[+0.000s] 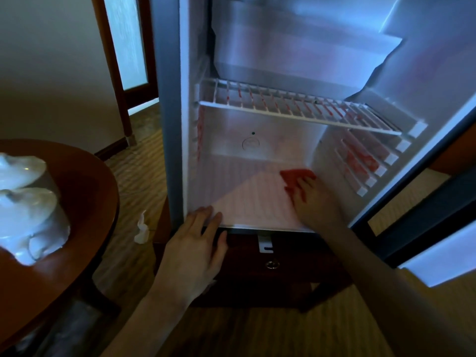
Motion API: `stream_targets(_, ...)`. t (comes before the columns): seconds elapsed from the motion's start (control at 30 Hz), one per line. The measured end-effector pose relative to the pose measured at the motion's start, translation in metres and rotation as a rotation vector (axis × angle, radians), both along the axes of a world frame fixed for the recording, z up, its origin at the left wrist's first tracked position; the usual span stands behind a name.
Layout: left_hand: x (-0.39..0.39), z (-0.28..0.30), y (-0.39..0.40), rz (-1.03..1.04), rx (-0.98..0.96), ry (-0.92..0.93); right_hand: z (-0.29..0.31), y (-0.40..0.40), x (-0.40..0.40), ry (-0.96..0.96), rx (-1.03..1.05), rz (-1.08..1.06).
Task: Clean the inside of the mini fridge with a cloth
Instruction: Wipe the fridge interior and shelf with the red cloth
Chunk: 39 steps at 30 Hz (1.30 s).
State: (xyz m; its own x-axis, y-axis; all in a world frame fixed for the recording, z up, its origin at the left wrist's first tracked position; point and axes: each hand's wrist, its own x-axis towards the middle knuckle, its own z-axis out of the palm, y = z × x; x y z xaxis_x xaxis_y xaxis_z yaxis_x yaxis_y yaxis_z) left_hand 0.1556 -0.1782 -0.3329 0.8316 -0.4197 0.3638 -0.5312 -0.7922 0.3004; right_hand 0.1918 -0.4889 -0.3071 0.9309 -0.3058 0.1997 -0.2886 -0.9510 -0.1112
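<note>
Lowest in frame, my left hand (195,243) lies flat, fingers straight, on the mini fridge (170,124) sill, probably bracing me. Right of centre, my right hand (315,204) presses the red cloth (296,177) onto the floor liner. Above, the wire shelf (296,109) limits reach.

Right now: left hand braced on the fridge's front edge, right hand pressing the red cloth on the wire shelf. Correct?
Not quite. The head view shows the right hand pressing the red cloth on the fridge floor, below the wire shelf, not on it. The rest holds: the left hand is braced on the front edge.
</note>
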Motion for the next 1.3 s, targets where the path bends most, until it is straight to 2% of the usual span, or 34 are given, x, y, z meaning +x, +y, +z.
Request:
stream_targets(0.07, -0.001, 0.001, 0.001, -0.001, -0.004, 0.004, -0.007, 0.023, -0.030, -0.005, -0.010, -0.032)
stream_targets(0.17, -0.002, 0.002, 0.002, -0.015, 0.000, 0.024, -0.009, 0.077, -0.057, -0.034, -0.017, 0.107)
stream_targets(0.27, -0.001, 0.001, 0.003, -0.032, -0.015, 0.041, -0.006, 0.129, -0.030, -0.058, -0.041, 0.363)
stream_targets(0.33, 0.000, 0.001, 0.004, -0.042, -0.025, 0.047, -0.002, 0.144, 0.009, -0.069, 0.010, 0.442)
stream_targets(0.43, 0.002, 0.001, 0.006, -0.048, -0.021, 0.040, 0.010, 0.128, 0.066, 0.027, 0.042, 0.412)
stream_targets(0.53, 0.003, 0.003, 0.006, -0.030, -0.024, 0.033, 0.013, 0.077, 0.081, 0.059, 0.019, 0.356)
stream_targets(0.67, 0.001, 0.006, 0.002, -0.002, -0.030, 0.008, 0.006, 0.024, 0.035, -0.007, 0.077, 0.149)
stream_targets(0.77, -0.001, 0.007, -0.005, 0.031, 0.007, -0.026, -0.001, 0.037, -0.016, -0.013, 0.106, 0.020)
stream_targets(0.87, 0.001, 0.011, -0.018, 0.091, 0.001, -0.006, -0.011, 0.078, -0.057, -0.063, 0.024, 0.128)
stream_targets(0.93, 0.004, 0.011, -0.030, 0.119, -0.017, 0.015, -0.012, 0.095, -0.059, -0.028, 0.002, 0.183)
stream_targets(1.17, 0.012, -0.001, -0.048, 0.149, 0.123, 0.041, 0.003, 0.065, 0.056, 0.027, -0.006, 0.173)
stream_targets(1.3, 0.014, 0.004, -0.044, 0.127, 0.132, 0.022, 0.006, 0.059, 0.064, 0.057, -0.053, 0.184)
